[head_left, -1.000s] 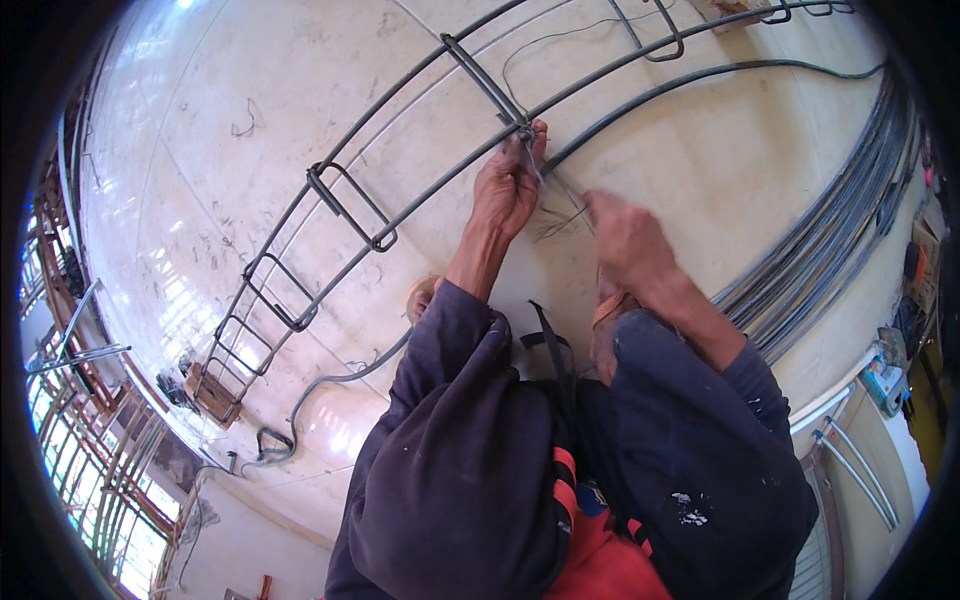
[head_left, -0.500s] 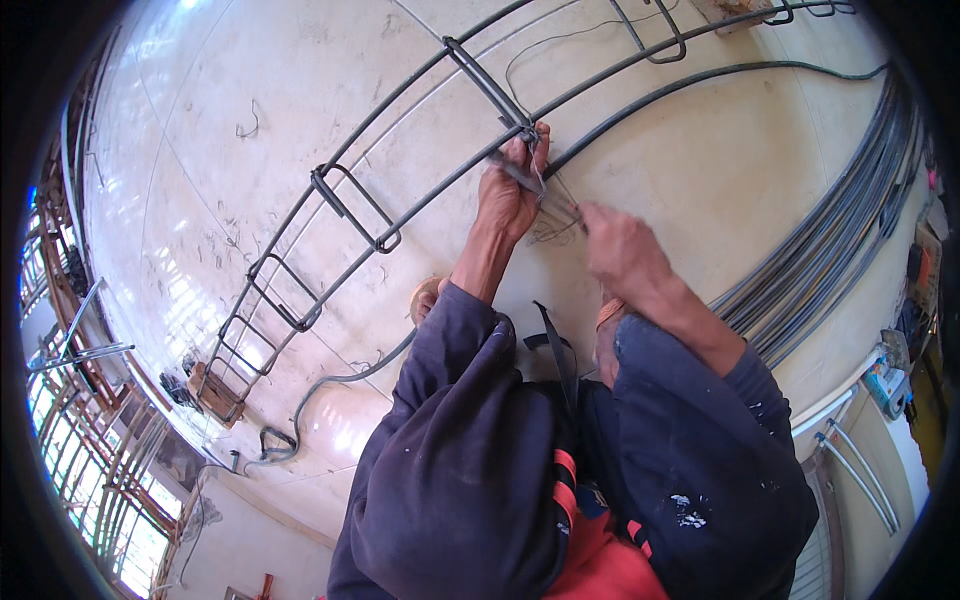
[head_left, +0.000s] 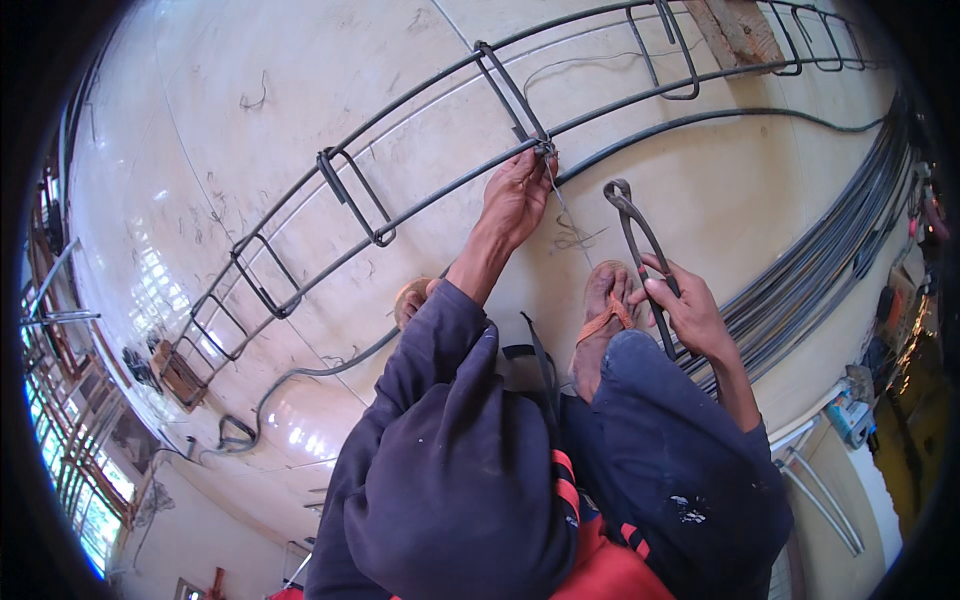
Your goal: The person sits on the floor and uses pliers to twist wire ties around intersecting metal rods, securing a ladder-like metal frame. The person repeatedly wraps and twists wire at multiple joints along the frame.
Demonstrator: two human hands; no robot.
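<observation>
A long cage of dark steel bars [head_left: 440, 195] with rectangular stirrups [head_left: 358, 195] lies across the floor in front of me. My left hand [head_left: 515, 195] is closed around the nearer bar where a stirrup crosses it. Thin tie wire [head_left: 562, 200] is twisted at that crossing, and a loose tail hangs down beside my fingers. My right hand [head_left: 688, 308] grips a pair of dark end-cutting pincers [head_left: 638, 230] by the handles, off to the right of the crossing. Their rounded jaws point away from me, apart from the wire.
Bundled steel rods [head_left: 800, 280] lie at the right. A wooden block [head_left: 735, 35] supports the cage at the far right, another block [head_left: 178, 375] its left end. My sandalled foot [head_left: 603, 305] is near the pincers. A black cable [head_left: 300, 373] crosses the floor at left.
The pincers and my right hand have moved away from the wired crossing, right and towards me. My left hand stays at the crossing. The whole view has shifted slightly.
</observation>
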